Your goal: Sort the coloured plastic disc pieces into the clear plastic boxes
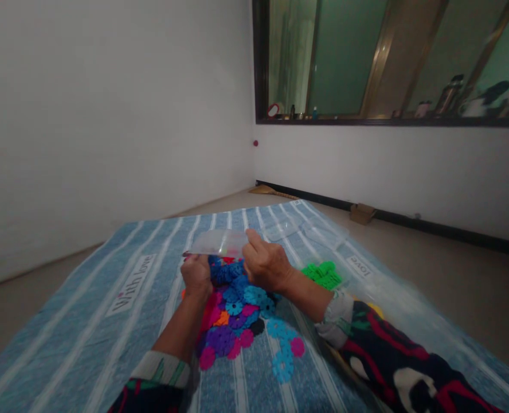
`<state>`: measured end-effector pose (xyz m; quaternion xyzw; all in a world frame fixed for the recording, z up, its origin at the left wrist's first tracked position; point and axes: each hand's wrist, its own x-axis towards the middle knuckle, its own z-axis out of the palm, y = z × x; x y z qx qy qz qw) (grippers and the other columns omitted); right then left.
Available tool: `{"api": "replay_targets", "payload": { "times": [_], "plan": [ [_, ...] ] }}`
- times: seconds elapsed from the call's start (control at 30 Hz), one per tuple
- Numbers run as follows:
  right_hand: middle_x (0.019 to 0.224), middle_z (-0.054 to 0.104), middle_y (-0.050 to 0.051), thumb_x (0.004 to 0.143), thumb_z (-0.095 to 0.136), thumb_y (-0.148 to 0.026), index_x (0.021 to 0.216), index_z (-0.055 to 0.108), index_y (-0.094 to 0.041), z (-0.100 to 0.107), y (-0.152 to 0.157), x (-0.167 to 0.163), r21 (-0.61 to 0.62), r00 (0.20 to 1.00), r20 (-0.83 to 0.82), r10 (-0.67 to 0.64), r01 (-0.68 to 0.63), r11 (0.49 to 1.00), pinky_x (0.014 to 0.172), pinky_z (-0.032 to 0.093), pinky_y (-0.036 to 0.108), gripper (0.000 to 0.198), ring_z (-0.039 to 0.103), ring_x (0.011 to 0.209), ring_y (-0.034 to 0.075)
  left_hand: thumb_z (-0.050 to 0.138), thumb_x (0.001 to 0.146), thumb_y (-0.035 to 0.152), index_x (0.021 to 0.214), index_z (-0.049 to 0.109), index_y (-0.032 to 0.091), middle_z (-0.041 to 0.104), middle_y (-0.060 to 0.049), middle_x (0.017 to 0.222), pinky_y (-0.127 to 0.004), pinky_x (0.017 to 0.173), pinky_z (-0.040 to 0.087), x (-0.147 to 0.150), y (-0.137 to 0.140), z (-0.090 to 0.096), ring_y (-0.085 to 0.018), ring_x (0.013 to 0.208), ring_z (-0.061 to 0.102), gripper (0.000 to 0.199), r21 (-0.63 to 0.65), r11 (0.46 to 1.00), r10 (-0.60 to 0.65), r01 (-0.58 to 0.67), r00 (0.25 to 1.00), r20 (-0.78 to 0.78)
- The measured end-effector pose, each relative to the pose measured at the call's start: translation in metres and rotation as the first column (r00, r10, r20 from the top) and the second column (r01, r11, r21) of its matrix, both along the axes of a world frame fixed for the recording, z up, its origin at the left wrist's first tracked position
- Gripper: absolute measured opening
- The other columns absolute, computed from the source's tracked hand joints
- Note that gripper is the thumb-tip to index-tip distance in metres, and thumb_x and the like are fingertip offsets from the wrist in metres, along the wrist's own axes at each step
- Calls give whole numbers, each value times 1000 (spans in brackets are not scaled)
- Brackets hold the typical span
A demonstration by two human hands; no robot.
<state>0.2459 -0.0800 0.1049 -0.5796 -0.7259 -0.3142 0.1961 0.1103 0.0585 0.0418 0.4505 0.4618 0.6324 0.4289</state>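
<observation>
A clear plastic container [220,242] is tipped between my two hands, its open side toward me. My left hand [196,275] is closed on its left edge, and my right hand [266,263] grips the right edge with the thumb on top. Just below the container, notched plastic discs [234,308] in blue, purple, pink, orange and red lie heaped on the striped cloth. Some light blue discs [282,367] and a pink one sit apart at the front. My forearms hide part of the heap's sides.
Green discs [322,275] lie in a group beyond my right wrist. Clear plastic [323,234] is at the cloth's far right. A striped blue cloth [86,321] covers the surface. A small cardboard box [362,213] stands on the floor by the wall.
</observation>
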Motion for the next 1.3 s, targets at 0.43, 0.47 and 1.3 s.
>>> {"api": "replay_targets", "payload": {
  "times": [0.43, 0.47, 1.3],
  "plan": [
    [96, 60, 11, 83, 40, -15, 91, 59, -15, 25, 20, 72, -63, 821, -374, -431, 441, 895, 65, 42, 27, 21, 57, 83, 20, 63, 68, 41, 94, 62, 19, 69, -6, 81, -36, 85, 48, 3, -17, -3, -26, 88, 65, 34, 210, 977, 79, 25, 879, -470],
    [97, 60, 12, 83, 40, -14, 93, 59, -14, 27, 21, 87, -89, 771, -405, -491, 501, 861, 67, 43, 28, 22, 58, 84, 21, 63, 68, 39, 92, 62, 20, 70, -7, 85, -37, 87, 47, 4, -19, -4, -26, 91, 65, 30, 226, 973, 75, 51, 853, -517],
    [105, 67, 23, 92, 40, -39, 103, 70, -8, -43, -40, 205, -548, 357, -310, -881, 690, 473, 77, 49, 33, 45, 65, 100, 30, 54, 84, 40, 102, 67, 19, 64, -15, 116, -49, 99, 35, 34, -63, -28, -33, 119, 49, 31, 169, 674, 76, 719, 161, -984]
  ]
}}
